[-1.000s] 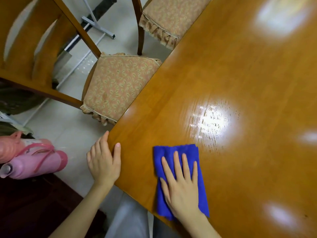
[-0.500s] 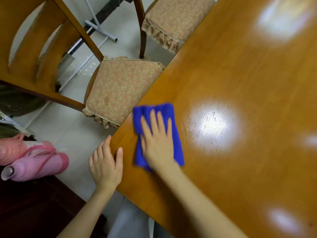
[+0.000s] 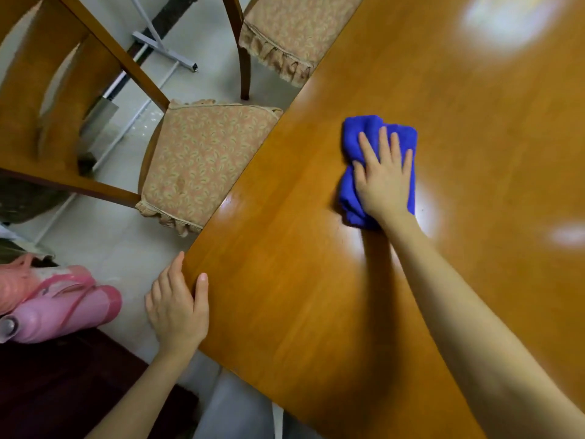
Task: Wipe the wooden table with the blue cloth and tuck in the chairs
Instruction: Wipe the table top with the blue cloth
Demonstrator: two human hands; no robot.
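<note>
A glossy wooden table (image 3: 300,296) fills the right and middle of the view. On it lies a bunched blue cloth (image 3: 351,198), and my right hand (image 3: 384,182) presses flat on top of it with fingers spread. My left hand (image 3: 177,308) rests on the table's near left corner, thumb on the top surface and fingers over the edge. A wooden chair with a patterned seat cushion (image 3: 202,163) stands at the left edge, its seat partly under the table. A second cushioned chair (image 3: 291,33) stands farther along the same edge.
A pink thermos flask (image 3: 60,308) lies on a dark surface at the lower left. A pale tiled floor (image 3: 104,236) shows between chair and flask. A metal stand base (image 3: 164,52) sits on the floor behind the chairs.
My right hand has slid the blue cloth away from the near edge, up and to the right across the table. The left hand stays on the corner.
</note>
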